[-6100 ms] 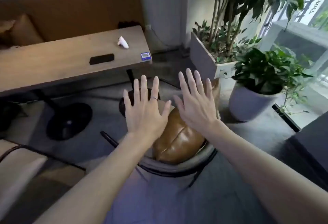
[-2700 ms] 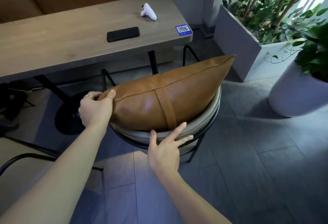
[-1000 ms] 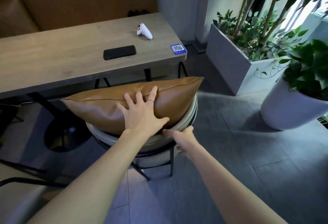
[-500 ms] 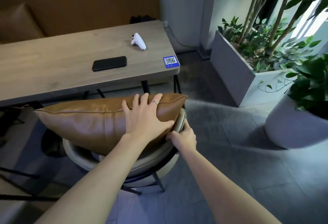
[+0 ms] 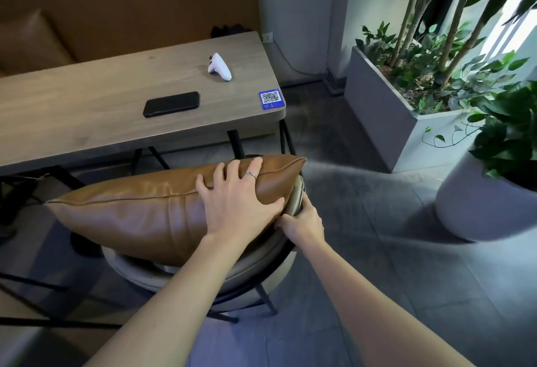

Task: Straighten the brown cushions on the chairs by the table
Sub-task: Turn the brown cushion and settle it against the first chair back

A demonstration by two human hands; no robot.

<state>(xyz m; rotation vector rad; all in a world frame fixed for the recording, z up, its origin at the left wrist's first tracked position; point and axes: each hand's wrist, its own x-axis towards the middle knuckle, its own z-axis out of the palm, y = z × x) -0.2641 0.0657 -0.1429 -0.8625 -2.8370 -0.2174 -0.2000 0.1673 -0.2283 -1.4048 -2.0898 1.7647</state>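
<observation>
Since a moment ago the cushion (image 5: 139, 215) has swung level along the chair (image 5: 261, 268) back beside the tabletop (image 5: 87, 111), the left hand (image 5: 235, 201) pressing flat, its grip released, while the right hand (image 5: 302, 224) just below clenches the chair's rim, so this cushion looks nearly straightened.

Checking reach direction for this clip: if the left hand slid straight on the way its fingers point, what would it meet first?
The left hand lies flat on the brown cushion, fingers aimed up over its top seam. Past that, probably the table edge, though depth is unclear.
</observation>
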